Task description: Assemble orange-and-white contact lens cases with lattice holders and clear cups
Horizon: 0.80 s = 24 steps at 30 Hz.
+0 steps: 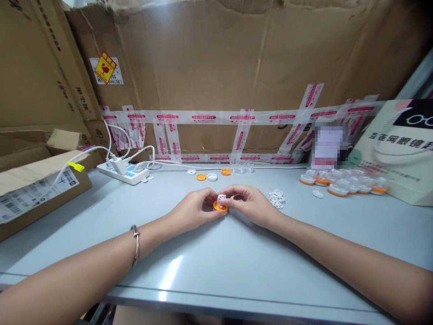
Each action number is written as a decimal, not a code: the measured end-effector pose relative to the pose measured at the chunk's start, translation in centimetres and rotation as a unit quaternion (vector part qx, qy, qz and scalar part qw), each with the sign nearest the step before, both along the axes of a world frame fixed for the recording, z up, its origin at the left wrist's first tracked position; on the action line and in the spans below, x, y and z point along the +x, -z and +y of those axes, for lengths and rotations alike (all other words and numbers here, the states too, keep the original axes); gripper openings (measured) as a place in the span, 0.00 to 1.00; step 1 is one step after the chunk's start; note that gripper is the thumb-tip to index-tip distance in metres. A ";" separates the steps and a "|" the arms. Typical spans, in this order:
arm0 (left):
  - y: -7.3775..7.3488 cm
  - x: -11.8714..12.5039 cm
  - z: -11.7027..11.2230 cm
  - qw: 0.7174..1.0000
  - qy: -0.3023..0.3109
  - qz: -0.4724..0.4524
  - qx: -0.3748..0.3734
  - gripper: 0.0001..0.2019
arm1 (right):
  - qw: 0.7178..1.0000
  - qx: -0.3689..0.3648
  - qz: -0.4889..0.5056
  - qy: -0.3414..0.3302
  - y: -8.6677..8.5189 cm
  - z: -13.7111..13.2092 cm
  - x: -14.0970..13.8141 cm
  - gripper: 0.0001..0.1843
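Pinches the rim of an orange round base between thumb and fingers of the left hand. Pinches a white openwork piece, over the middle of the orange base, between thumb and index finger of the right hand. Cannot tell contact from a slight gap between orange base and grey tabletop. Has, beyond the orange base, two orange rings, a white ring and clear cups; back and left of it, a power strip; right of it, white openwork discs; farther right, clear-topped, orange-bottomed pieces.
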State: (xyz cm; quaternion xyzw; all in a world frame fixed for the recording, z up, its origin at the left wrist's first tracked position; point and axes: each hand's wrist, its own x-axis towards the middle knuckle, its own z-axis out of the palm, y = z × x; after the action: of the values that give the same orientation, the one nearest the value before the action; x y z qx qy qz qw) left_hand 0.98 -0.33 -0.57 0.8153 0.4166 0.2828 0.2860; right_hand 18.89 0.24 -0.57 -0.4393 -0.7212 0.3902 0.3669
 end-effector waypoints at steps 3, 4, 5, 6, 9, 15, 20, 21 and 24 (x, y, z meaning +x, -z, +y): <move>0.2 0.0 0.1 1.000 -0.002 -0.002 -0.002 0.12 | 1.000 0.007 -0.010 -0.003 -0.1 0.0 0.0 0.12; 0.2 0.0 0.2 1.000 -0.002 0.000 -0.002 0.12 | 1.000 0.009 -0.013 -0.004 -0.1 0.0 0.1 0.12; 0.1 -0.1 0.2 1.000 0.000 0.004 -0.002 0.12 | 1.000 0.011 -0.014 -0.004 -0.1 0.0 0.1 0.12; 0.1 -0.1 0.2 1.000 0.003 0.006 -0.003 0.12 | 1.000 0.011 -0.013 -0.006 -0.1 0.0 0.1 0.12; -0.1 -0.1 0.2 1.000 0.013 0.011 -0.003 0.10 | 1.000 0.015 -0.009 -0.012 0.0 0.0 0.2 0.13; -0.1 -0.3 0.1 0.999 0.032 0.003 -0.015 0.10 | 0.999 0.028 -0.010 -0.016 0.1 0.1 0.3 0.13; -0.1 -0.2 0.2 0.999 0.043 -0.011 -0.024 0.11 | 0.999 0.025 -0.014 -0.020 -0.1 -0.1 0.2 0.12; -0.1 -0.1 0.3 0.999 0.043 -0.012 -0.027 0.11 | 0.999 0.023 -0.012 -0.023 -0.2 -0.1 0.2 0.12; -0.1 0.0 0.3 0.998 0.040 -0.012 -0.037 0.12 | 0.999 0.019 -0.009 -0.035 -0.3 0.0 0.2 0.11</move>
State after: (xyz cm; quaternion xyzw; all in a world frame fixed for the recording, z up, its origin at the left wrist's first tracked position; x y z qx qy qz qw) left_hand 0.97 -0.05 -0.44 0.8170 0.3899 0.2653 0.3318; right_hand 19.10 0.25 -0.24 -0.4104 -0.7468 0.3846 0.3550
